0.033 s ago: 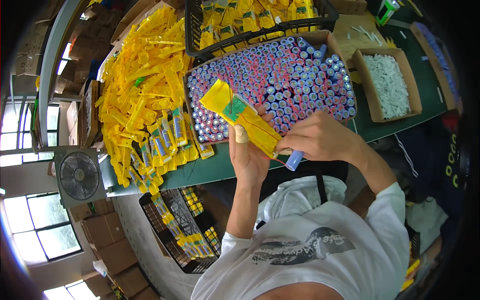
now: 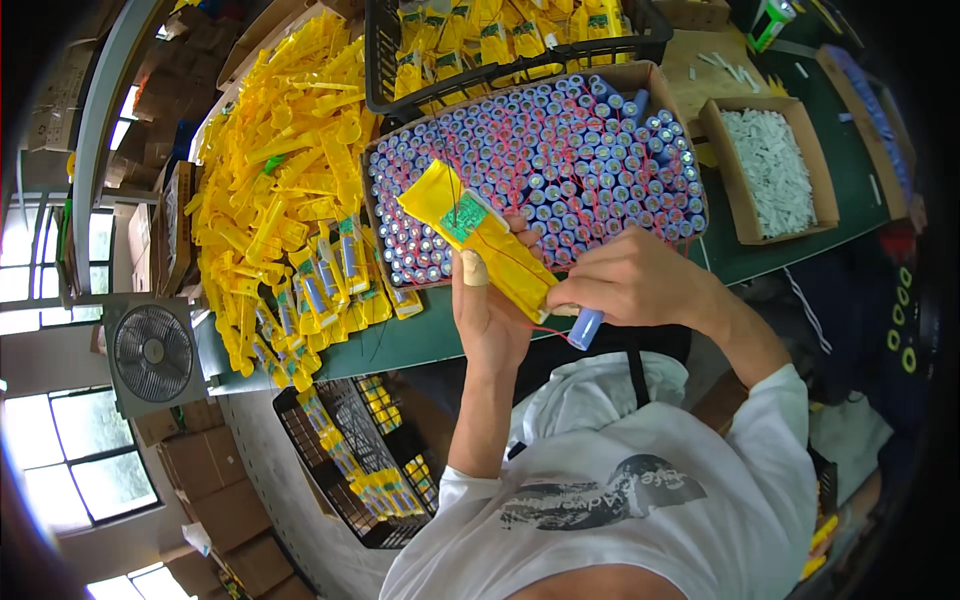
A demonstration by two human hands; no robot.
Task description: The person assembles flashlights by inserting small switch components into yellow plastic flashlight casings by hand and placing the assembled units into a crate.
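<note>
Yellow plastic housing (image 2: 478,240) w/ green circuit board (image 2: 463,217) and thin red wires sits tilted above the surface (image 2: 400,340), front of the box of blue cells (image 2: 560,160), same spot & angle as the earlier frame; nothing visibly shifted. Left hand (image 2: 490,300) closed round housing from below, bandaged thumb up its side, forearm rising from lower edge. Right hand (image 2: 625,280) closed, pinching a blue cylindrical cell (image 2: 586,327) at the housing's lower end, wrist bent inward from the right. Further out: heap of yellow housings (image 2: 280,180) left, black crate (image 2: 500,50) behind, carton of white parts (image 2: 775,170) right, fan (image 2: 152,353) on the floor.
</note>
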